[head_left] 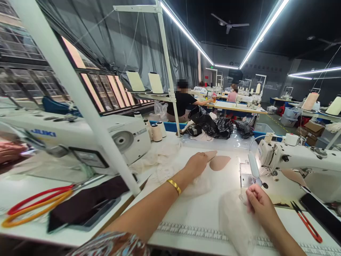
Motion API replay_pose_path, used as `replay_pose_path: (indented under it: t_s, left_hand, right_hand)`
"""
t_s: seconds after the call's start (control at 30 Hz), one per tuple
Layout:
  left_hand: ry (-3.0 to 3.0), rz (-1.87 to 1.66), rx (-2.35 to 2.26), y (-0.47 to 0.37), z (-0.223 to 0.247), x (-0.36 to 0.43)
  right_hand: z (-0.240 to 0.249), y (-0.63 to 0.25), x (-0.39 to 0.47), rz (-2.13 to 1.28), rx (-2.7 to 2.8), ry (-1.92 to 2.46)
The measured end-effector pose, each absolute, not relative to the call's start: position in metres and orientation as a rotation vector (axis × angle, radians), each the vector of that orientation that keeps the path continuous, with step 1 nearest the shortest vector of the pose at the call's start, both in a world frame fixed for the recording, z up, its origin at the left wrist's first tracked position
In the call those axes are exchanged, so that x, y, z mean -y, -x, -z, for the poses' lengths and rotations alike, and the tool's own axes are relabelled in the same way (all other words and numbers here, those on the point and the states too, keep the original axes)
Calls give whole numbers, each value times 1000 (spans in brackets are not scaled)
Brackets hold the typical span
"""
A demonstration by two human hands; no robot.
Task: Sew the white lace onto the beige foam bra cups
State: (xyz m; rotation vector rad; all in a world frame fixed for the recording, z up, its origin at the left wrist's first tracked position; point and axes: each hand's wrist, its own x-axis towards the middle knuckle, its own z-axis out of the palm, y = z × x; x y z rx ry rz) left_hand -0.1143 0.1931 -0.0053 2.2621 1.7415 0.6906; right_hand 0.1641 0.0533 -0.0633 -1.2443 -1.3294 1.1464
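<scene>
The left hand (197, 164), in the middle of the frame, has its fingers bent over one end of a tan piece (212, 155); I can't tell how tightly it grips. The right hand (258, 200), lower right, is nearly closed, pinching thin pale cloth (231, 215) that hangs toward the bottom edge. Another tan piece, shaped like a leaf (220, 163), lies loose on the white worktop (197, 217), so it is not joined on yet. I can't tell if the cloth has stitches. The sewing machine (285, 158) stands at the right, with red snips (309, 224) below.
</scene>
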Motion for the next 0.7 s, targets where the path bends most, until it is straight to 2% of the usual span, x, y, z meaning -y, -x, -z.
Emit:
replay_pose_path:
  t_s: [0.23,0.37,0.57,0.7]
  left_hand:
    - [-2263,-761,-1780,111,-26,-184]
    - [-2235,-824,-1639,97,-40,-157]
    - [-2138,-449,-1186,61,-26,-109]
    - [-2170,-313,-1137,51,-22,-107]
  right_hand:
    - [55,-161,-55,-1156,1314,1187]
    - [49,-163,-56,-1234,1267,1148]
    - [52,-171,-54,-1328,1182,1107]
    - [57,-171,-53,-1253,1248,1111]
